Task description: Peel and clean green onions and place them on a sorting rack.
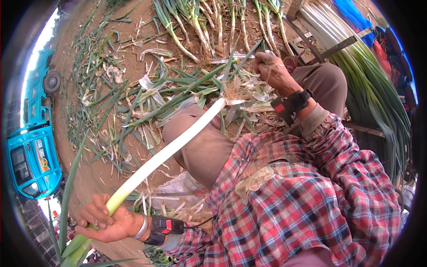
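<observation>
My left hand (109,218) is wrapped round a large scallion (169,149) where its white stalk turns green. The stalk slants up across my lap, and its root end (229,99) with brownish roots and a torn bit of skin points away from me. Green leaves hang below the left hand at the lower left. My right hand (273,73) is closed above my right knee, apart from the root end. Something pale shows at its fingers, but what they hold is too small to make out.
Unpeeled scallions (200,26) lie in a row on the soil ahead. Stripped leaves and skins (178,89) litter the ground around my legs. At the right, a metal rack (338,48) holds cleaned scallions (369,75). A blue truck (35,160) stands at the far left.
</observation>
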A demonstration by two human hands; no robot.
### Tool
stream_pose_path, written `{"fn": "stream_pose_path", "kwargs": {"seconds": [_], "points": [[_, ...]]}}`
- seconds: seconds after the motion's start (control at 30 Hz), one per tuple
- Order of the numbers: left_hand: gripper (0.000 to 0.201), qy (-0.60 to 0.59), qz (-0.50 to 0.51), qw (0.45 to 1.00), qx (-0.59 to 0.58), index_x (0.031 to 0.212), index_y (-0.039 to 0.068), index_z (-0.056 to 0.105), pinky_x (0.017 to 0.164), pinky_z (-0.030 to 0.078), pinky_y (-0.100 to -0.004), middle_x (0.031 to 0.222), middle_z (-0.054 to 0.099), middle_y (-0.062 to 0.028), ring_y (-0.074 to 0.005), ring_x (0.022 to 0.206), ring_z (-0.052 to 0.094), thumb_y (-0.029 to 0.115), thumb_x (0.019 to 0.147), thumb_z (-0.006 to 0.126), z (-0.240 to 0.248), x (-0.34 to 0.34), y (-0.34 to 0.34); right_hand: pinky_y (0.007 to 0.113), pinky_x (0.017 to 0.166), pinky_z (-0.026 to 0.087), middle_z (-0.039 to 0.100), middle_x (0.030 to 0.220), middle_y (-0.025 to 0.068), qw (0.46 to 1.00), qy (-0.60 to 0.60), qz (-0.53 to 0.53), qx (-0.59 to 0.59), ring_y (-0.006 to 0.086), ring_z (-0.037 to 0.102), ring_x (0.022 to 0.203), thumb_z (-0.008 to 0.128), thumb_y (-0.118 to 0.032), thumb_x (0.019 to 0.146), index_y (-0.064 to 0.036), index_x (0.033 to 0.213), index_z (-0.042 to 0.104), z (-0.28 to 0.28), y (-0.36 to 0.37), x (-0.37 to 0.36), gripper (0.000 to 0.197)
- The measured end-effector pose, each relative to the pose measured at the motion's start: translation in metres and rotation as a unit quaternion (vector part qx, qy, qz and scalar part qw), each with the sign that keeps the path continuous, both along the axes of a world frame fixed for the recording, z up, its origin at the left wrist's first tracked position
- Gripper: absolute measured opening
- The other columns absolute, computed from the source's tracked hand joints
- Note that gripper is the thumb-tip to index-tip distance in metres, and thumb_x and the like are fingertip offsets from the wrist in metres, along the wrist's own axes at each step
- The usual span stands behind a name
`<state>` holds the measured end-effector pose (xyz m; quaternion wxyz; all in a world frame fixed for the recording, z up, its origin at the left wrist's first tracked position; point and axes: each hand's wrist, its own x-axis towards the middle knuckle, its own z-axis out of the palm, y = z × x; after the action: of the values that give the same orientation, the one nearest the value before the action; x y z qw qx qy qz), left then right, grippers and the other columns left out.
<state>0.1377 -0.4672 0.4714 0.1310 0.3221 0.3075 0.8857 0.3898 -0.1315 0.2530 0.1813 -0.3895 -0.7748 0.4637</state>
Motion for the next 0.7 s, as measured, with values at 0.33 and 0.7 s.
{"fn": "stream_pose_path", "kwargs": {"seconds": [0.33, 0.7], "points": [[0.033, -0.020, 0.024, 0.999, -0.011, 0.080, 0.009, 0.054, 0.051, 0.030, -0.0232, 0.050, 0.033, 0.0051, -0.0055, 0.040, 0.029, 0.035, 0.099, 0.047, 0.001, 0.007, -0.004, 0.045, 0.085, 0.045, 0.061, 0.104, 0.0203, 0.909, 0.374, 0.093, 0.162, 0.0377, 0.056, 0.097, 0.071, -0.027, 0.078, 0.0017, 0.116, 0.055, 0.100, -0.125, -0.102, 0.051], [0.031, -0.023, 0.031, 0.999, -0.019, 0.079, 0.010, 0.051, 0.052, 0.030, -0.0238, 0.049, 0.032, 0.0057, -0.0054, 0.040, 0.029, 0.031, 0.100, 0.043, -0.010, -0.001, 0.000, 0.044, 0.088, 0.044, 0.057, 0.111, 0.0165, 0.883, 0.275, 0.269, 0.269, 0.0308, 0.057, 0.105, 0.058, -0.054, 0.084, -0.0024, 0.115, 0.053, 0.062, -0.143, -0.114, 0.061]]}}
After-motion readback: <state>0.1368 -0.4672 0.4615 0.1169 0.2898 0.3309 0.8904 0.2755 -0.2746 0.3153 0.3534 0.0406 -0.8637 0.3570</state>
